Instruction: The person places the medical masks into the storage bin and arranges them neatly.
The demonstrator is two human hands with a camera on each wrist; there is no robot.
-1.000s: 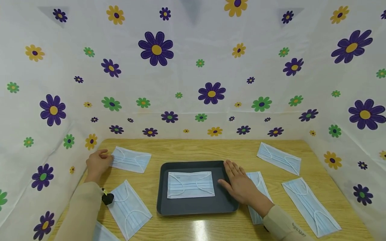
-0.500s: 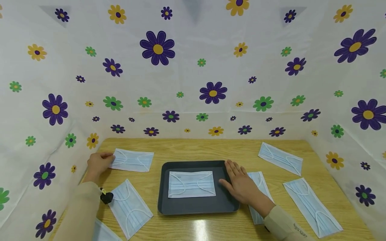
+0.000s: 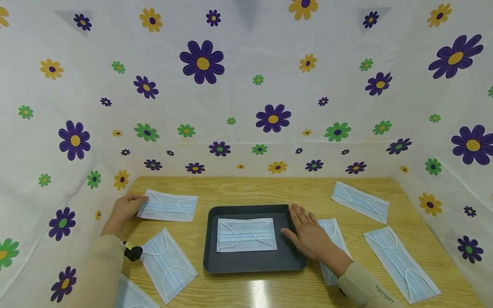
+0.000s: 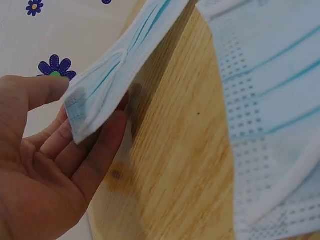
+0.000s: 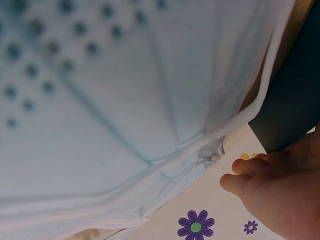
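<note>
Item: left hand [image 3: 125,208], left of frame. Pinching, thumb above and fingers below, by the left wrist view. It has the left end of one held mask [image 3: 169,207], upper left over the table [image 3: 239,188]. We judge an end grip suits so thin a sheet, keeping its middle uncreased.

Item: right hand [image 3: 308,235], right of centre. Fingers straight and close together, thumb spread away, gripping nothing. It rests on the right side of the dark grey tray [image 3: 252,264], we suppose to steady it.

Item: tray mask [image 3: 246,243], centre, inside the tray, its long sides near parallel with the tray's (turned so, we think, to lie flat).

Items: slanted mask [image 3: 167,267] and cropped mask [image 3: 132,295], lower left; half-covered mask [image 3: 328,273], beneath the right forearm; upper-right mask [image 3: 362,202]; lower-right mask [image 3: 402,265].

Differences, against one second ago: the held mask lies more level across the view, and the left hand's forefinger, then bent and lifted, reaches its edge. We note the right hand, tray and tray mask unchanged among themselves.
</note>
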